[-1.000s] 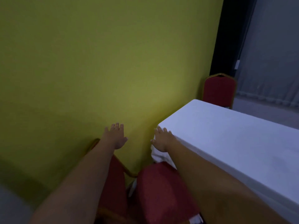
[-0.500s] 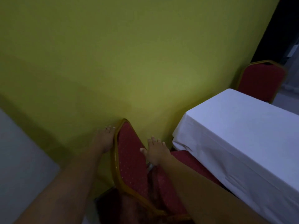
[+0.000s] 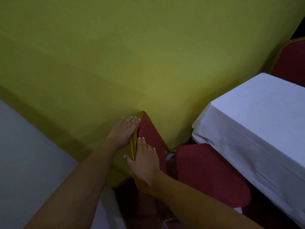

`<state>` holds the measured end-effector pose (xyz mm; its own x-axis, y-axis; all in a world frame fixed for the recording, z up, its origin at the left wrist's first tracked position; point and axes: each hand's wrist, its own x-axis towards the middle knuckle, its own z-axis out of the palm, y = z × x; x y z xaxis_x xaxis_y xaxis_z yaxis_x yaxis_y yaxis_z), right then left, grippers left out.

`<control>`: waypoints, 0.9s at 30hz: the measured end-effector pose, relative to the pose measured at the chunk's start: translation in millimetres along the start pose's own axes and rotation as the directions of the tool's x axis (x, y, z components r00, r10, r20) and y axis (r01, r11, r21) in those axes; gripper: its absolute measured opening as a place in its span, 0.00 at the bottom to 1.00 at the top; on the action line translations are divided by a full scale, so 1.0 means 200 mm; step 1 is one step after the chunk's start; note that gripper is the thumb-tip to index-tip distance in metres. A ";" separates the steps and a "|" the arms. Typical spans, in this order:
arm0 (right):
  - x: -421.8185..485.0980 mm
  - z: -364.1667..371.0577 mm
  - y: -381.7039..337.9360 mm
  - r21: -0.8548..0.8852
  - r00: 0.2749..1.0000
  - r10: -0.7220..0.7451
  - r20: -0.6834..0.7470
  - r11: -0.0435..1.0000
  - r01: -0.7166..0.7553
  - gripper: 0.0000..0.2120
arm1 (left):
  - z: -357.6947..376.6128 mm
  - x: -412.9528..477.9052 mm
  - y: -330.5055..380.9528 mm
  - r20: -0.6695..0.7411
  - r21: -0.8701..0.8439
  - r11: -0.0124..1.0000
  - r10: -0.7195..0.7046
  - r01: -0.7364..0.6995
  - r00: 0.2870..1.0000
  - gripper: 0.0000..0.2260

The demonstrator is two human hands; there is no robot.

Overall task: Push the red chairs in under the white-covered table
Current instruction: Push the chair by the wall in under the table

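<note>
At the table's (image 3: 257,123) near corner, a red chair (image 3: 209,172) stands with its seat partly under the cloth, its back close to the yellow wall (image 3: 115,55). The left hand (image 3: 123,132) lies flat and open behind the gold frame; the right hand (image 3: 145,164) rests open on the back's front. An uneven shove could twist the chair, snagging the cloth or scraping the wall. Another chair (image 3: 290,60) waits beyond.

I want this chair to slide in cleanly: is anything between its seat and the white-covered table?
Nothing visible blocks it. The left hand and right hand are on the chair back, and the red seat already meets the hanging cloth of the table. Under the cloth is hidden.
</note>
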<state>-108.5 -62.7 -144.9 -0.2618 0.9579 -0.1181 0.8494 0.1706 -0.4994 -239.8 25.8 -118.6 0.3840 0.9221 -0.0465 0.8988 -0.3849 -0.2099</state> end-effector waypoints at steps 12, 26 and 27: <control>0.04 0.01 0.01 -0.228 0.999 0.033 0.020 0.973 -0.027 0.41 | 0.04 0.03 0.00 -0.096 -0.084 0.996 0.001 -0.009 0.995 0.30; -0.23 -0.09 0.27 -0.320 0.998 -0.018 -0.063 0.948 -0.003 0.38 | 0.00 -0.01 0.37 -0.158 -0.167 0.985 -0.057 0.030 0.986 0.29; -0.26 -0.10 0.30 -0.325 0.998 -0.020 -0.066 0.946 -0.003 0.38 | 0.00 -0.02 0.40 -0.163 -0.172 0.984 -0.063 0.034 0.985 0.29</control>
<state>-35.0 -96.8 -151.0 -0.2480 0.9674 -0.0514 0.9529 0.2341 -0.1930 -169.5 -7.9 -135.8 0.3562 0.9258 0.1268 0.9344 -0.3541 -0.0398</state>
